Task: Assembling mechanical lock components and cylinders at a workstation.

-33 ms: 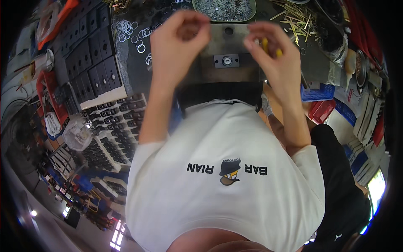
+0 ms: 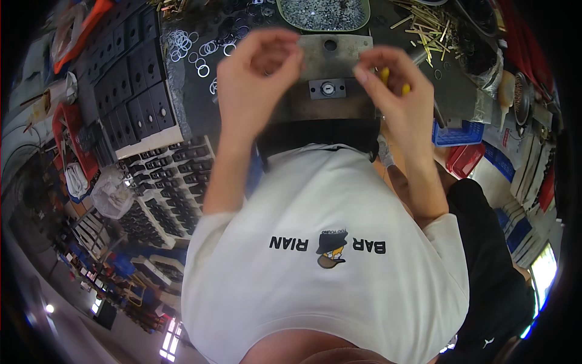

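A small dark rectangular plate (image 2: 316, 90) with a round silver lock cylinder (image 2: 328, 89) at its middle lies on a grey metal fixture (image 2: 333, 109) at the bench edge before me. My left hand (image 2: 257, 76) hovers left of the fixture, thumb and fingertips pinched together; whatever might be between them is hidden. On the other side my right hand (image 2: 400, 82) has its fingers curled around a yellow-handled tool (image 2: 405, 89). Only bits of yellow show between the fingers, so its kind is unclear. Neither hand touches the plate.
Beyond the fixture stands a green tray (image 2: 324, 30) of small metal parts. Loose metal rings (image 2: 177, 45) lie left, brass strips (image 2: 430, 27) right. Black plates with holes (image 2: 130, 85) fill a board at left. A blue basket (image 2: 458, 136) and a person in black (image 2: 491, 255) are at right.
Both hands have come slightly back toward my body, uncovering more of the fixture's far edge. The lock plate stays where it was, and the yellow-handled tool remains in my right hand.
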Available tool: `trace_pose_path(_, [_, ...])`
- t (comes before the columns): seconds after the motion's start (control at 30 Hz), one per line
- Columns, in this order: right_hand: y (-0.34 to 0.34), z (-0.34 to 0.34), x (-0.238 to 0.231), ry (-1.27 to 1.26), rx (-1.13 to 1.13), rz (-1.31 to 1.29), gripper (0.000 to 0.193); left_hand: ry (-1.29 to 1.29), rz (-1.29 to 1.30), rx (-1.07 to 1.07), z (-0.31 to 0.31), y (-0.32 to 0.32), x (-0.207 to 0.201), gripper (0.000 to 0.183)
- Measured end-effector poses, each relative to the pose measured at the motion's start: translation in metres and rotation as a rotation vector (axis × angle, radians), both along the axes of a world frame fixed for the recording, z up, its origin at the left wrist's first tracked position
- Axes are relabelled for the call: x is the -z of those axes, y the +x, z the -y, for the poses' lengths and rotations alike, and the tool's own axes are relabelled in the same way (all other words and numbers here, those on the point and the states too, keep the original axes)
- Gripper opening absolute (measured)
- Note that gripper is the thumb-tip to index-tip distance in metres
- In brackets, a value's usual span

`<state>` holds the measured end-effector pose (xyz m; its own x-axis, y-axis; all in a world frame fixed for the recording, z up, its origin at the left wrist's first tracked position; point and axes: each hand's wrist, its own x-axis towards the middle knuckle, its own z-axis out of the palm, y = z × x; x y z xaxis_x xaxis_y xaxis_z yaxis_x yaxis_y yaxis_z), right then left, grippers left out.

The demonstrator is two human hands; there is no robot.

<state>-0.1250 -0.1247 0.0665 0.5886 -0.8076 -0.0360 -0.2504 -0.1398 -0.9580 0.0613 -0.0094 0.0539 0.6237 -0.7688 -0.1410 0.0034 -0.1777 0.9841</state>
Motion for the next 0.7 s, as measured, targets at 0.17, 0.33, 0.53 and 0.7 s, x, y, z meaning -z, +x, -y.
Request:
trace_pose_path(0.17, [-0.015, -0.033, 0.025, 0.373, 0.114, -0.036, 0.016, 0.025, -0.136, -0.090, -0.036, -0.045, 0.017, 0.016])
trace_pose_path(0.33, [-0.003, -0.043, 0.040, 0.022, 0.063, 0.019, 0.011, -0.030, -0.052, -0.118, -0.031, -0.065, 0.033, 0.019])
trace_pose_path(0.53, [-0.012, -0.051, 0.040, 0.081, 0.046, 0.067, 0.023, -0.047, 0.108, -0.180, -0.041, -0.096, 0.040, 0.032])
trace_pose_path(0.7, [-0.016, -0.037, 0.022, 0.303, -0.008, 0.069, 0.024, -0.089, 0.354, -0.157, -0.015, -0.094, 0.044, 0.052])
